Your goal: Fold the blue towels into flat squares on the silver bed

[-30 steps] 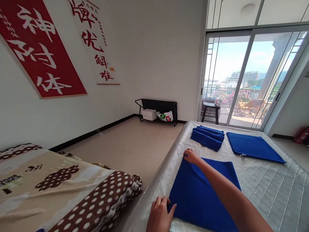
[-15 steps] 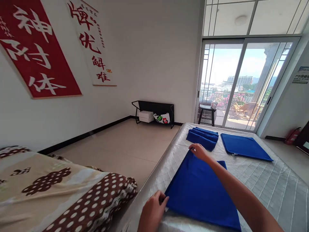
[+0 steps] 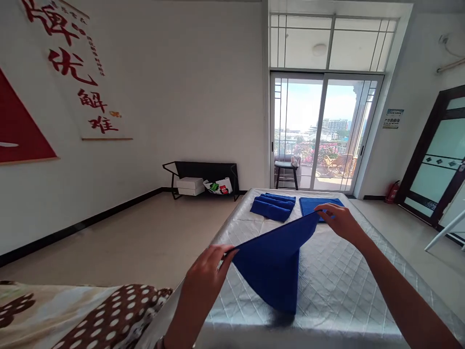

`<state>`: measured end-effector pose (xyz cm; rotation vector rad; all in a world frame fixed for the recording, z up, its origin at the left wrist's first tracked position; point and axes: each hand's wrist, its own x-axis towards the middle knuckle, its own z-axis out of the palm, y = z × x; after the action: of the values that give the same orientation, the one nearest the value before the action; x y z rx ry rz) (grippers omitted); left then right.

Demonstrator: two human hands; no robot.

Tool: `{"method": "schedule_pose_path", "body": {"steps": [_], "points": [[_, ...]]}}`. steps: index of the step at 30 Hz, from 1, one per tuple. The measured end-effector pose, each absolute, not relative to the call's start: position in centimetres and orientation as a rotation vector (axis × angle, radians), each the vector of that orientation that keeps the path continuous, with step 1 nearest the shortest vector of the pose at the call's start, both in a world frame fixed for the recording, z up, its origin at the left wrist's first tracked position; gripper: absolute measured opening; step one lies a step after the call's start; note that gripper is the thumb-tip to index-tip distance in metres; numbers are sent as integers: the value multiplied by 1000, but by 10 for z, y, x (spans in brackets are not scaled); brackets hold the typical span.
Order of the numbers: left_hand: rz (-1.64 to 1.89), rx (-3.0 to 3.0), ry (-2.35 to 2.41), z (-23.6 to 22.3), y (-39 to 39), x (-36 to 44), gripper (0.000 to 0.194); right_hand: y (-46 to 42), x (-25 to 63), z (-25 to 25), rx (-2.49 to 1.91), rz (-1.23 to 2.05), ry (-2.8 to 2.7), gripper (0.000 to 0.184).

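In the head view, the left hand (image 3: 208, 267) and right hand (image 3: 338, 220) each have their grip pinched on a corner of the plain dark-blue fabric cloth (image 3: 274, 264), raised over the silver-grey quilted mattress (image 3: 337, 286) towards its near edge; even tension should serve best (the lower part hangs slack). Its taut upper edge, seemingly the long axis, slants towards the mattress's far right corner, while its drooping tip points to the near edge.

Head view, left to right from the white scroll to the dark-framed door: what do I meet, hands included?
White scroll → left hand → held blue cloth → right hand → fire extinguisher → dark-framed door.
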<state>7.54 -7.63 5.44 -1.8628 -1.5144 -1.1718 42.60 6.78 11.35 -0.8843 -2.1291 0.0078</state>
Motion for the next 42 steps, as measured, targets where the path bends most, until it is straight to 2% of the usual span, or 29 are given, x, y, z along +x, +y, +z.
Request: {"method": "schedule_pose_path", "body": {"steps": [4,8,16,25,35,42], "points": [[-1185,-1915,-1571,106,-79,97,57,34,465,143,-989,43,-1998,26],[-1190,-1986,-1676,135,-79,113,62,7,494,154,-1037,272,-1916,31],[-1140,-2275,-1816,172,-80,130,52,-34,528,157,-1085,432,-1925,45],[-1076,-2571,-1862,189,-94,136,40,-74,546,166,-1119,346,-1886,63],[-1172,-2934,-1559,186,-112,144,40,-105,573,165,-1152,246,-1877,57],[-954,-3293,-1536,163,-109,165,29,-107,600,152,-1171,240,-1962,50]]}}
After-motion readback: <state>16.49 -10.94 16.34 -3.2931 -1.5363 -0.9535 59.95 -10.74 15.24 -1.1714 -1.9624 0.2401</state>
